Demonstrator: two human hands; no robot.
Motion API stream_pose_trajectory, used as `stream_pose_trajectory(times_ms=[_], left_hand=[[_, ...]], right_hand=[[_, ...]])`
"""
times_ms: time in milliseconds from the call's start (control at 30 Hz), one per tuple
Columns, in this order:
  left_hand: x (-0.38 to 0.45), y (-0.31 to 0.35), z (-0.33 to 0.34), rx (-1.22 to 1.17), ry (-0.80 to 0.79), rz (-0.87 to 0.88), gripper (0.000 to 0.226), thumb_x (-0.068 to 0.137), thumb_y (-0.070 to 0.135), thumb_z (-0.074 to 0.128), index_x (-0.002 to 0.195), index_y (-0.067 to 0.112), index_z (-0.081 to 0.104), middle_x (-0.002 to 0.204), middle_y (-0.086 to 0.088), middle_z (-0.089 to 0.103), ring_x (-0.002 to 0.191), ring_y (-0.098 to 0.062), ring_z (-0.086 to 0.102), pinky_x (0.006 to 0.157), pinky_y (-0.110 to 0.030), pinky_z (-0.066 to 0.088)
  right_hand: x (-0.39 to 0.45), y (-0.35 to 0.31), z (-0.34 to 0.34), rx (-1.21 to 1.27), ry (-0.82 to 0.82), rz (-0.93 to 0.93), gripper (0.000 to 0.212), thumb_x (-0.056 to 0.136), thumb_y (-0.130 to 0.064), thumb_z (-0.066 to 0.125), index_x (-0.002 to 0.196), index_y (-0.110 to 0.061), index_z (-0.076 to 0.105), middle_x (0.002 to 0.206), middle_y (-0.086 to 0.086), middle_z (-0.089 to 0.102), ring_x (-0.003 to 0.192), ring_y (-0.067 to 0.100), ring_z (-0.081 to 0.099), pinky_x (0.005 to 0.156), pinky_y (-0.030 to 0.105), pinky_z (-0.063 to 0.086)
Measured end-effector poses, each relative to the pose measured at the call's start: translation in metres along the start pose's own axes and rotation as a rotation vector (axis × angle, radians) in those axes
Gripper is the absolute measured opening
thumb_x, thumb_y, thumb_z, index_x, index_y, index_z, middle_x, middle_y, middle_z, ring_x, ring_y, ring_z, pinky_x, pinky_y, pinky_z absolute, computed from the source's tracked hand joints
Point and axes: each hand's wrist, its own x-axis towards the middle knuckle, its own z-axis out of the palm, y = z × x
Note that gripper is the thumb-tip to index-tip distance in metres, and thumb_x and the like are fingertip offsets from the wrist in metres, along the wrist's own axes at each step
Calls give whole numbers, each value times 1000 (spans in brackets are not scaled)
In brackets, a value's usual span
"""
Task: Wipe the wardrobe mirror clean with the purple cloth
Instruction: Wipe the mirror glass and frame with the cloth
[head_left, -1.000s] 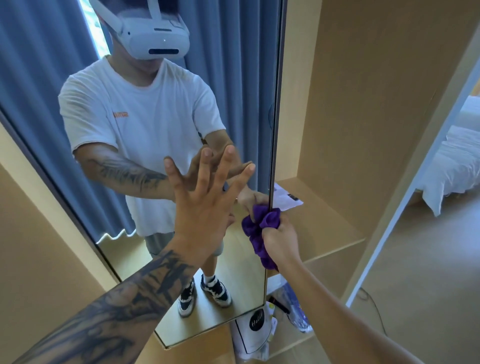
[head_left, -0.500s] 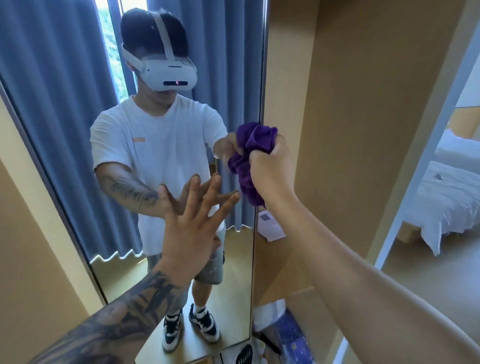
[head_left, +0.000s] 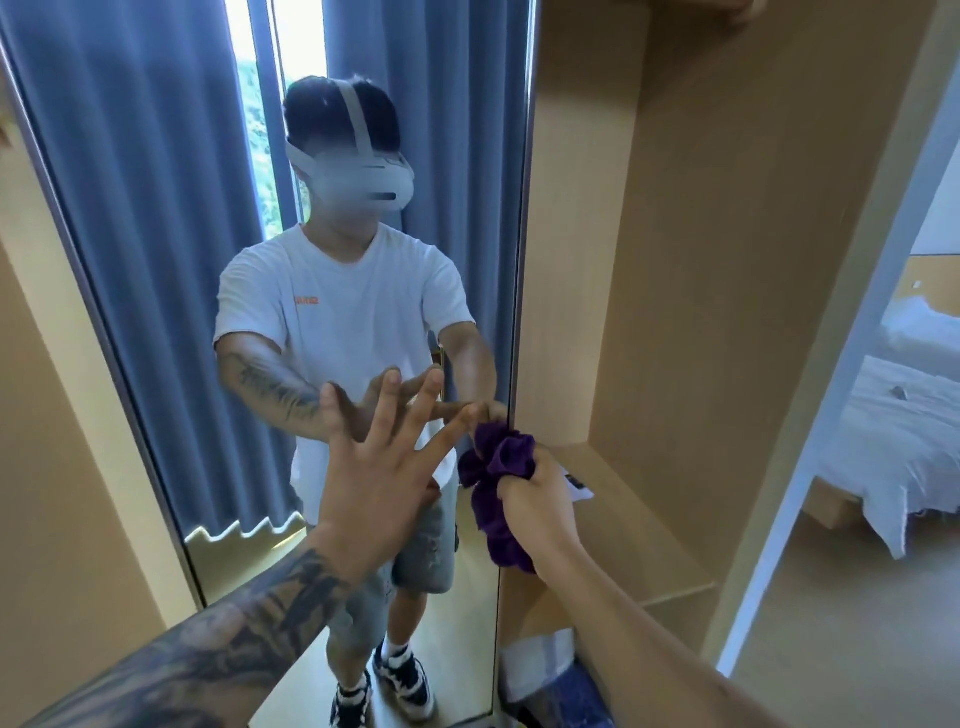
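The tall wardrobe mirror (head_left: 171, 218) fills the left half of the head view and reflects a person in a white shirt with blue curtains behind. My left hand (head_left: 379, 467) has its fingers spread, the fingertips against the glass around mid-height. My right hand (head_left: 537, 499) grips the bunched purple cloth (head_left: 501, 462) and holds it at the mirror's right edge, just right of my left hand. A tail of the cloth hangs down below my fist.
The open wooden wardrobe compartment (head_left: 685, 291) lies right of the mirror, with a white paper (head_left: 579, 480) on its shelf. Bags (head_left: 550, 686) sit on the floor below. A doorway at far right shows a bed with white bedding (head_left: 904, 447).
My right hand swept the cloth up along the mirror's right edge to shoulder height, then back down to mid-height. My left hand stayed pressed on the glass. The camera tilted upward.
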Motion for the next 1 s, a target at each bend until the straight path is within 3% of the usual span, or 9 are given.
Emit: stream_pose_trajectory(times_ms=[133, 200, 267, 433, 533, 633, 767, 833, 1000], left_hand=[[23, -16, -25, -66, 215, -60, 96, 70, 40, 87, 155, 36, 44, 156, -7, 50, 132, -36, 48, 102, -74, 35], [53, -34, -49, -87, 276, -135, 94, 70, 43, 84, 155, 37, 44, 158, -7, 47, 130, -34, 46, 103, -72, 33], [85, -54, -72, -55, 240, -168, 100, 70, 53, 80, 158, 40, 35, 164, -5, 36, 138, -35, 40, 106, -76, 27], [122, -82, -86, -8, 150, -142, 121, 59, 75, 80, 161, 46, 22, 168, -5, 27, 141, -40, 39, 109, -81, 17], [118, -84, -80, 10, 149, -119, 117, 61, 79, 76, 160, 43, 27, 169, -7, 26, 141, -40, 38, 109, -82, 15], [115, -84, -76, 10, 158, -111, 109, 67, 81, 67, 160, 41, 28, 171, -7, 22, 144, -41, 36, 110, -83, 13], [115, -82, -74, 10, 179, -109, 111, 67, 79, 70, 161, 40, 27, 172, -7, 20, 144, -43, 37, 109, -84, 15], [115, -82, -72, 21, 186, -106, 112, 67, 79, 72, 161, 39, 26, 172, -8, 19, 144, -43, 37, 109, -84, 16], [114, -83, -72, 17, 181, -91, 108, 72, 79, 68, 162, 38, 24, 172, -9, 16, 147, -45, 34, 107, -86, 17]], right_hand=[[16, -45, -7, -37, 47, -61, 37, 84, -2, 46, 102, -29, 62, 90, 17, 75, 73, 32, 72, 66, 48, 61], [25, -80, -9, 14, 45, -110, 42, 80, -4, 45, 109, -27, 65, 89, 11, 77, 70, 31, 72, 62, 49, 62], [32, -119, -10, 50, 51, -169, 40, 82, -4, 45, 110, -23, 68, 87, 12, 77, 60, 26, 68, 50, 39, 57], [38, -183, -11, 94, 99, -358, 31, 81, 4, 40, 94, -8, 65, 67, 8, 63, 47, 20, 53, 44, 28, 44], [43, -170, -7, -3, 130, -421, 27, 74, -3, 41, 80, -21, 60, 73, 1, 66, 57, 19, 59, 52, 35, 55], [50, -129, 2, -44, 180, -394, 35, 72, -10, 41, 93, -27, 63, 92, 6, 71, 77, 29, 68, 67, 48, 62], [41, -70, 13, 24, 193, -309, 36, 82, 0, 38, 97, -21, 63, 84, 18, 67, 62, 26, 58, 52, 37, 51], [31, -42, 16, 14, 204, -240, 34, 86, 3, 41, 98, -21, 61, 86, 18, 67, 64, 24, 61, 53, 35, 52], [22, -19, 9, -10, 86, -106, 27, 85, 11, 39, 101, -2, 56, 87, 35, 62, 59, 27, 54, 52, 39, 44]])
